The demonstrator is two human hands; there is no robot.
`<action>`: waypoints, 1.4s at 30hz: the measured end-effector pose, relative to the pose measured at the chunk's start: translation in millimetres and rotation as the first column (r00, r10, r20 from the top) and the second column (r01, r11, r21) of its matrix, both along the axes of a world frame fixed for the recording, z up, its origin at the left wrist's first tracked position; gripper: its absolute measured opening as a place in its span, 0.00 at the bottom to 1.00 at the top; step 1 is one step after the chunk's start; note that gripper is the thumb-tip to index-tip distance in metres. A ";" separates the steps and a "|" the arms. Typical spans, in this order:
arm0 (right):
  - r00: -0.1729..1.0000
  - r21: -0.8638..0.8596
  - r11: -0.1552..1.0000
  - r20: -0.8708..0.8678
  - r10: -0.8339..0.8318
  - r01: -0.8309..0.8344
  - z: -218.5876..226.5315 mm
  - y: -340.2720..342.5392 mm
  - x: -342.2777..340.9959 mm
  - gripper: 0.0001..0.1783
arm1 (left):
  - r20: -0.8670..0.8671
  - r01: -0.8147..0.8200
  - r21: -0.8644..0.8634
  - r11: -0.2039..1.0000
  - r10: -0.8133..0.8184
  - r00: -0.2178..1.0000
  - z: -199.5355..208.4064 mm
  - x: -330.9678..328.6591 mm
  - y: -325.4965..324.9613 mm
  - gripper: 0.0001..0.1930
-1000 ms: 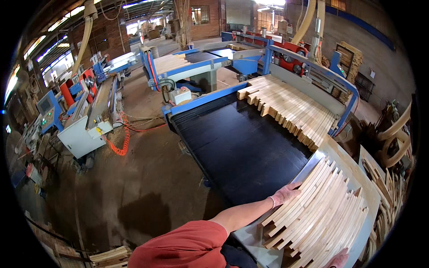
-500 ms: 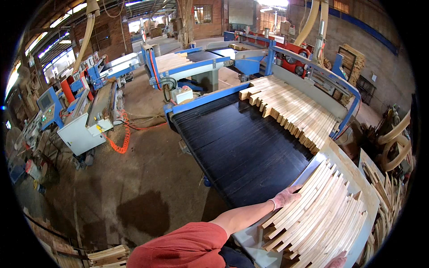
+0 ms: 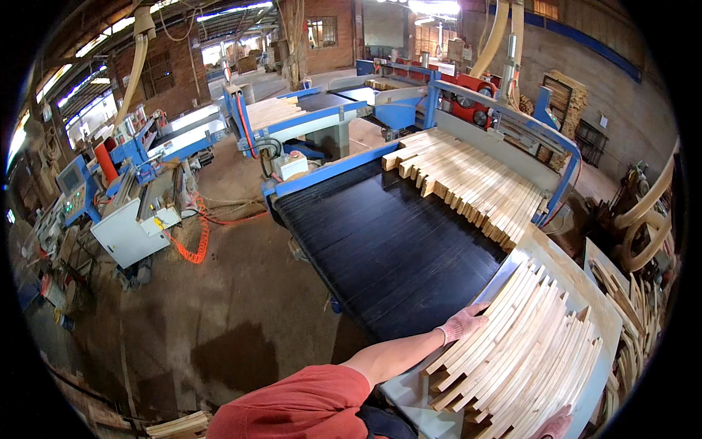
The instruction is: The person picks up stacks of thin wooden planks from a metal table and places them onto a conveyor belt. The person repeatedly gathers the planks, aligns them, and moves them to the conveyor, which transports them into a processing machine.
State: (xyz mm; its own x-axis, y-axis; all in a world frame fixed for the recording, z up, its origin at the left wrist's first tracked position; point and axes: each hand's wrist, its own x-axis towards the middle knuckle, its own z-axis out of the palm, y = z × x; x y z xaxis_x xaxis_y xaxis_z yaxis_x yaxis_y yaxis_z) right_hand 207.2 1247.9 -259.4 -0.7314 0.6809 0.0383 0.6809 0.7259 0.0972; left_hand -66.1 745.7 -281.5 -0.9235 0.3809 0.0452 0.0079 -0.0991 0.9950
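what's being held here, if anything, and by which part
Left hand touches the left side of the nearer wooden strips; right hand is at their right side. Whether they're gripped cannot be told.

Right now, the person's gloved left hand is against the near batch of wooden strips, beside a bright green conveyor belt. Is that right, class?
Not quite: the conveyor belt is black, not bright green, as the head view shows. The gloved left hand is indeed against the near batch of wooden strips.
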 end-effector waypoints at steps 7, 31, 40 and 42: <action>0.995 -0.025 0.996 -0.030 -0.091 0.090 2.0 -1.5 12.5 0.21 | 0.058 0.058 0.059 0.997 -0.062 0.996 21.8 9.2 2.9 0.32; 0.846 -0.370 0.887 -0.345 -0.407 0.276 15.2 -6.1 4.7 0.45 | -0.047 -0.020 -0.176 0.984 0.011 0.999 20.3 6.3 2.9 0.32; 0.860 -0.382 0.879 -0.303 -0.411 0.285 20.4 -11.8 0.9 0.46 | 0.002 -0.011 -0.086 0.996 0.011 1.000 21.1 9.9 -0.6 0.32; 0.861 -0.383 0.876 -0.294 -0.416 0.292 21.7 -11.1 1.1 0.46 | -0.004 0.002 -0.070 0.998 -0.002 1.000 19.5 8.6 0.7 0.31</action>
